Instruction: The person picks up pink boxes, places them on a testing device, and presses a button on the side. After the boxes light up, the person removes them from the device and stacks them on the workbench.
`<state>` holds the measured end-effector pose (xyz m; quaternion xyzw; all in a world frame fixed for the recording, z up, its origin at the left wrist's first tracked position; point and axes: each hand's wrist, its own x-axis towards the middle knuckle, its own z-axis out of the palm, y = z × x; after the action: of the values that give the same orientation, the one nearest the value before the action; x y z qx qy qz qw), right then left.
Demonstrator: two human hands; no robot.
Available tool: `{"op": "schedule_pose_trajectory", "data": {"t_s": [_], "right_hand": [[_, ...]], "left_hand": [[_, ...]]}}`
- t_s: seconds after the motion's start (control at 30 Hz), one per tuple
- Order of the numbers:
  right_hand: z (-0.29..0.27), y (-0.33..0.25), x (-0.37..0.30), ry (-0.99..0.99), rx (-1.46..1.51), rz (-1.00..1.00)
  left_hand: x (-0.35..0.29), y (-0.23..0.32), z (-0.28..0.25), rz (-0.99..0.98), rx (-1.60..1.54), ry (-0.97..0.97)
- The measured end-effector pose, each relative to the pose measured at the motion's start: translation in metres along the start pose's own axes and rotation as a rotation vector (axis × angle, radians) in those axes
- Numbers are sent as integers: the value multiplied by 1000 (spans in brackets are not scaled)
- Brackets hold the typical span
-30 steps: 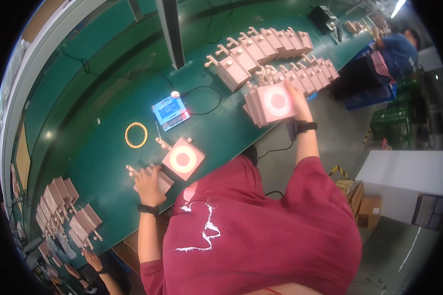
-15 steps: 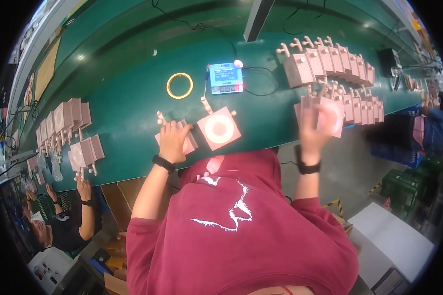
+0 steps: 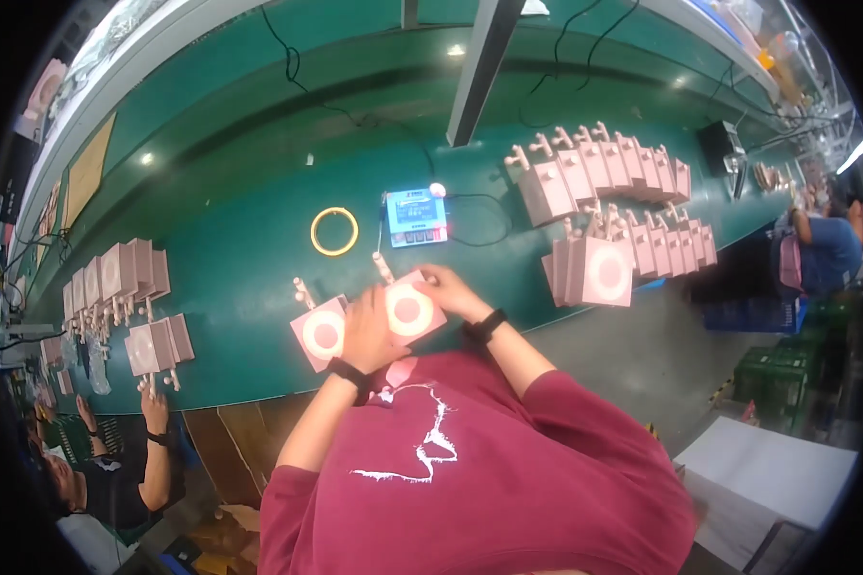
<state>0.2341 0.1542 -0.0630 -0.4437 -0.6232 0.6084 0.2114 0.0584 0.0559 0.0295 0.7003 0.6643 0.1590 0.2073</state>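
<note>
A pink square box point(image 3: 409, 311) with a glowing white ring on its face lies tilted on the green table in front of me. My left hand point(image 3: 368, 333) is closed along its left side. My right hand point(image 3: 455, 295) grips its upper right corner with bent fingers. A small pink peg-like part point(image 3: 383, 267) sticks out at its far edge. Just left of my left hand lies a second pink box point(image 3: 320, 331), with a white ring and a similar peg part; my hand overlaps its right edge.
Beyond the boxes are a blue device with a lit screen point(image 3: 417, 218) and a roll of yellow tape point(image 3: 335, 231). Rows of pink boxes point(image 3: 599, 272) stand to the right; more pink boxes point(image 3: 118, 272) stand left. A co-worker's hand point(image 3: 153, 410) is at the left table edge.
My right hand has left the boxes on the right and come to the glowing box. My left hand has shifted from the left box onto the glowing one. The view has tilted.
</note>
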Motion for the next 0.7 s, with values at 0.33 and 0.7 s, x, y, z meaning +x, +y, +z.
{"op": "schedule_pose_trajectory", "data": {"t_s": [0.33,0.7], "right_hand": [[-40,-127,-64,118,0,-323],[-48,-156,-81,-103,11,-416]], "left_hand": [[-3,41,-71,335,3,256],[-24,56,-97,360,6,273]]}}
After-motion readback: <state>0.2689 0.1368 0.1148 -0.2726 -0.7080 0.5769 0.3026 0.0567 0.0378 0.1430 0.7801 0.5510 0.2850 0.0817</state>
